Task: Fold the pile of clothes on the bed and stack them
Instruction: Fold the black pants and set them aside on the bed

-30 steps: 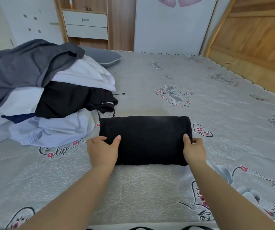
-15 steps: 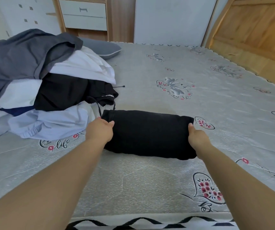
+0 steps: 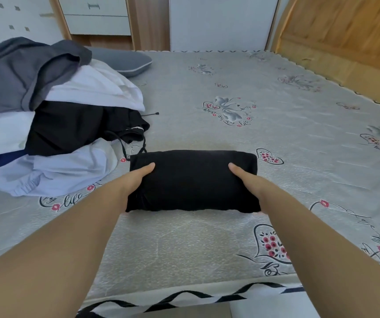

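From the head camera I see one folded black garment (image 3: 192, 180) lying near the bed's (image 3: 276, 138) front edge. My left hand (image 3: 136, 177) and right hand (image 3: 245, 179) clasp its two ends, thumbs on top, fingers hidden beneath. The unfolded pile (image 3: 53, 125) sits along the left edge; I judge most folding remains, with no stack begun.

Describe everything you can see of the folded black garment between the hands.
The folded black garment is a thick, soft-looking rectangular bundle of matte black fabric, long side running left to right, edges rounded. It lies flat on the grey printed bed cover, just right of the unfolded clothes pile. The left hand holds its left end and the right hand its right end, each with a thumb on top. Creases gather at its near left corner.
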